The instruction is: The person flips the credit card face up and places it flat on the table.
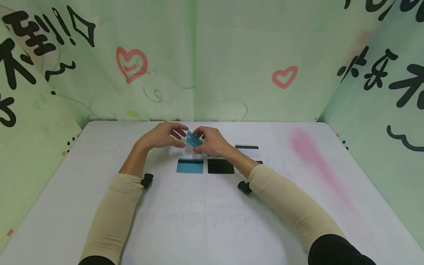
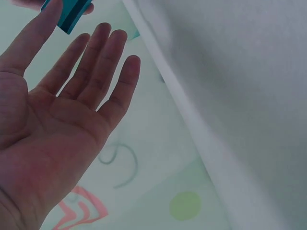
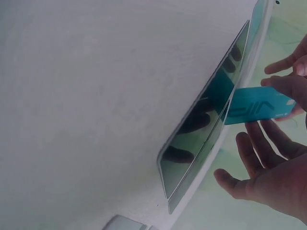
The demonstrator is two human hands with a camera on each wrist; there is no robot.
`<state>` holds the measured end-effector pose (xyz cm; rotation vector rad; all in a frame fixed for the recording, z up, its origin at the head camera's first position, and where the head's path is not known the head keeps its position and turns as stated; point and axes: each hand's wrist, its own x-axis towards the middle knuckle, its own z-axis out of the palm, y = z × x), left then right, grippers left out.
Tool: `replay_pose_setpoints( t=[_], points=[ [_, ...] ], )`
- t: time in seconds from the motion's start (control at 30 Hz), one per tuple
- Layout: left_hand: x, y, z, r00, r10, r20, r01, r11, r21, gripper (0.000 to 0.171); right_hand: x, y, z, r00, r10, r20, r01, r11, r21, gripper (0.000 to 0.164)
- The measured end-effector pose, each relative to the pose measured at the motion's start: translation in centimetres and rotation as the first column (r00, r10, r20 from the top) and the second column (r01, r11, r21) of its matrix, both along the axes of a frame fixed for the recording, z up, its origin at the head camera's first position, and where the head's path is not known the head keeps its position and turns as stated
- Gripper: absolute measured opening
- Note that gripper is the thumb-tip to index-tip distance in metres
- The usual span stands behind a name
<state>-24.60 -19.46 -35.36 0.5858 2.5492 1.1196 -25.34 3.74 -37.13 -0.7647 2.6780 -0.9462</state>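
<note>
A blue card [image 1: 193, 139] stands tilted above the table, pinched between the thumb and fingers of my right hand [image 1: 212, 141]. Lettering shows on its face in the right wrist view. My left hand [image 1: 163, 135] is just left of this card, fingers spread and slightly bent. In the left wrist view its palm faces the camera, and the thumb overlaps the blue card's edge; whether it touches cannot be told. Nearer me on the table lie another blue card [image 1: 190, 166] with a dark stripe and a glossy black card [image 1: 221, 166].
A white card with a black stripe [image 1: 247, 150] lies right of my right wrist. My right forearm partly hides other cards beneath it. The white-covered table [image 1: 205, 221] meets green printed curtains [image 1: 232, 73] at the back and sides.
</note>
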Motion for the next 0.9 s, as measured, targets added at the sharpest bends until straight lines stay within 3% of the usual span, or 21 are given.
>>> replay_pose_setpoints(
  t=[0.27, 0.9],
  points=[
    [0.00, 0.13, 0.20, 1.000, -0.021, -0.007, 0.021, 1.000, 0.022, 0.066, 0.08, -0.12, 0.23, 0.999, 0.028, -0.029, -0.026, 0.999, 0.037, 0.056],
    [0.06, 0.33, 0.06, 0.999, 0.028, -0.026, -0.028, 1.000, -0.002, 0.058, -0.15, -0.28, 0.39, 0.996, 0.044, -0.072, -0.037, 0.995, 0.097, 0.055]
  ],
)
